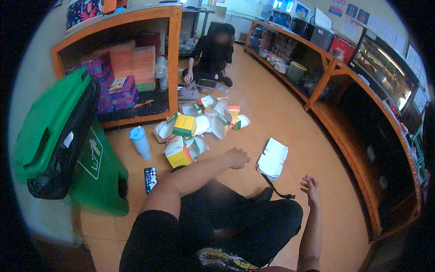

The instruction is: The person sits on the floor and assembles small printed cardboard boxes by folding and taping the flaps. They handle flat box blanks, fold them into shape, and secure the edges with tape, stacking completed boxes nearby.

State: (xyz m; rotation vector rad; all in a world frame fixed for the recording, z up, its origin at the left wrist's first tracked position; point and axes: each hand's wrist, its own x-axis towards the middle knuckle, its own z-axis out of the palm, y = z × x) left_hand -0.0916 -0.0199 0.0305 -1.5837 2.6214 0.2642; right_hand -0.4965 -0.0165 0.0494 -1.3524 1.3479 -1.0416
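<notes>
My left hand (236, 158) hovers above the floor with its fingers loosely bent and apart, and nothing shows in it. To its right lies a stack of flat white cardboard blanks (273, 157) with notched edges. My right hand (311, 190) is raised on the far side of that stack, palm inward, fingers spread and empty. A black strap with a buckle (284, 196) trails from the stack's near end. Left of my left hand, a pile of folded food boxes spreads over the floor, among them a yellow and green box (185, 123) and a yellow and orange box (178, 153).
A blue tumbler (141, 143) and a phone (150, 179) are at left, beside a green wheeled bin (97, 167). Beyond the pile, another person (212, 56) sits by plastic containers. Orange-framed shelves (173, 63) hold stacked packs; a long counter (335, 72) lines the right.
</notes>
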